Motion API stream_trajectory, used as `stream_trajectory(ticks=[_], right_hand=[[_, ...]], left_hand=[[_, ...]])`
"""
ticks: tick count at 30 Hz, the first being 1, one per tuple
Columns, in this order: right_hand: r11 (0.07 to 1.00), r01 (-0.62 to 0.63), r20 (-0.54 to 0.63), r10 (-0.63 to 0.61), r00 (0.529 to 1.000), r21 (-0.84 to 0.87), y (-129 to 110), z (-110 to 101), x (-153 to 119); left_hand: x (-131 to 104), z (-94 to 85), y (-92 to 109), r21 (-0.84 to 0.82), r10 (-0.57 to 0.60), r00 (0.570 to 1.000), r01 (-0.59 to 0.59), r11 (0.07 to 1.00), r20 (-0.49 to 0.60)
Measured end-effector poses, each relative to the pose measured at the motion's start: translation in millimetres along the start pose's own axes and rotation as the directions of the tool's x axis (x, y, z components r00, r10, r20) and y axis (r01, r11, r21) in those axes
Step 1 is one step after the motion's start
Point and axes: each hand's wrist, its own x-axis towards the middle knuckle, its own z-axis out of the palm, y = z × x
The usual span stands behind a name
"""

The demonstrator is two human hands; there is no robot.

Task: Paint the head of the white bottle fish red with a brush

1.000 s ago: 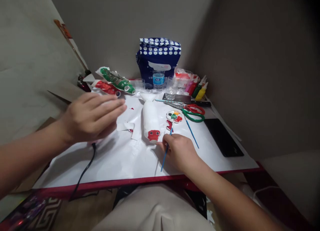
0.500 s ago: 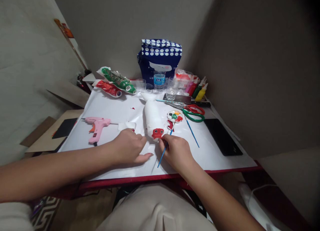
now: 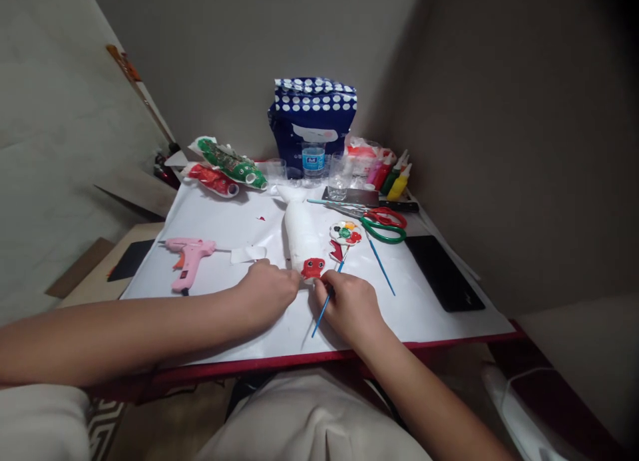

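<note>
The right hand (image 3: 352,305) is closed in a pinch on a blue-handled paintbrush (image 3: 323,311), its fingertips right at the red-painted mouth end of the white fish figure (image 3: 301,231). The left hand (image 3: 269,291) is curled into a loose fist at the left of the fish's head; its fingertips are hidden, so whether it grips anything cannot be told. The fish lies head toward the person, tail away. Just right of the fish, close to the held brush's bristles, sits a flower-shaped paint palette (image 3: 345,233), a red scrap (image 3: 336,251) showing at its near edge. Farther right of the fish come a second paintbrush (image 3: 382,267), scissors with green handles (image 3: 383,232), others with red handles (image 3: 387,216) and a flat black device (image 3: 443,273). Left of the fish, a white paper strip (image 3: 248,254) lies between it and a pink glue gun (image 3: 192,251). Beyond the fish's tail, a clear cup (image 3: 338,181) and a blue-labelled container (image 3: 313,160) stand before a blue dotted bag (image 3: 312,118), partly blocking it. Left beyond the tail rest a green fish (image 3: 230,161) and a red fish (image 3: 212,179); right beyond it are a black-handled knife (image 3: 399,206) and a yellow paint bottle (image 3: 398,186).
</note>
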Motion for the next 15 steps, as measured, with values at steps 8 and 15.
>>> stream_trajectory(ticks=[8, 15], right_hand=[[1.0, -0.017, -0.02, 0.017, 1.0, 0.024, 1, -2, 1], [0.998, -0.026, -0.036, 0.027, 0.999, 0.05, 2, -1, 1]], left_hand=[[-7, -13.9, -14, 0.13, 0.011, 0.998, -0.019, 0.991, 0.056], [-23, -34.3, -41, 0.251, -0.102, 0.993, 0.086, 0.964, 0.052]])
